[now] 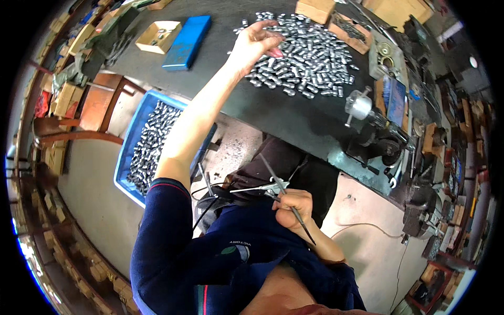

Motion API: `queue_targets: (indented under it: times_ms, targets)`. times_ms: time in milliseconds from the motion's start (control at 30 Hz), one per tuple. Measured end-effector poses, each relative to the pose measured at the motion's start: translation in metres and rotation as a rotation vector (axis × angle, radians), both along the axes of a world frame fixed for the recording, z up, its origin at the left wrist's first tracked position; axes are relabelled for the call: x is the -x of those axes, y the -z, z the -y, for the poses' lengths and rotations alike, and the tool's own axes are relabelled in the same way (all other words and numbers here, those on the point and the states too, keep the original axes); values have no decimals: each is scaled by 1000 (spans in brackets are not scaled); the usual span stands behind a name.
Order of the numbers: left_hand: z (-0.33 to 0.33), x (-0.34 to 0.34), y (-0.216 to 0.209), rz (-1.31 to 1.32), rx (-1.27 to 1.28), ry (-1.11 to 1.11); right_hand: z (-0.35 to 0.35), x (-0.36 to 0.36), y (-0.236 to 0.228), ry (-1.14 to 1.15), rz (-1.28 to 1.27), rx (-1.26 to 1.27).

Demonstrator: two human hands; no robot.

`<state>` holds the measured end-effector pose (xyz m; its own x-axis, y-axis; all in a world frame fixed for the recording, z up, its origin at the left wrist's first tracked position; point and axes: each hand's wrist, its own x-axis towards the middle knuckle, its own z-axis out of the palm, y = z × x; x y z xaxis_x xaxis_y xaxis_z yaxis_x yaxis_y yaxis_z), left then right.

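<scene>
The left hand [254, 44] is half-curled; whether it pinches anything I cannot tell. The metal parts [310, 55] lie beneath and right of it; lifting from their loose edge should go cleanest. The right hand [295, 208], well back, grips a rod [272, 169], best held steady.

I'm seeing a bare strip of dark bench [289, 118] running between the person's edge and the heaped metal pieces [310, 58], leaving a hand room to slide sideways. The left forearm [207, 105] is reaching across its left end, while the silver-headed fixture [359, 107] is closing off the right. Farther left, a blue case [187, 43] and open carton [149, 48] are obstructing, with bare bench showing between case and pieces.
</scene>
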<state>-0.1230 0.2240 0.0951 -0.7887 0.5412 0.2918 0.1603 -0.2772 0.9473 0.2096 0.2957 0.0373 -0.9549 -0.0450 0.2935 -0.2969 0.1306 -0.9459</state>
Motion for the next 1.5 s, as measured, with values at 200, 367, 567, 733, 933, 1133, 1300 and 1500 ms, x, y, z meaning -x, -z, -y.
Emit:
queue_targets:
  times_ms: [200,367,567,733,933,1133,1300,1500]
  targets:
    - [145,-36,27,-196,654,-81,14,0,0,109,21,50]
    - [341,-57,108,-416,1345,-542,23,11,3,-41,83,200]
    - [417,-101,188,56,1463,-678,26,23,4,-148,96,211]
    - [396,-98,218,-108,1832,-611,24,23,-1,-152,68,154]
    - [396,-98,212,-108,1801,-581,26,17,6,-58,73,89]
    - [338,-117,144,286,712,-561,23,15,12,-10,19,-2]
    - [225,-149,67,428,179,-160,12,23,6,-103,0,25]
    - [146,-186,74,834,-229,301,-1,29,0,-9,-33,-26]
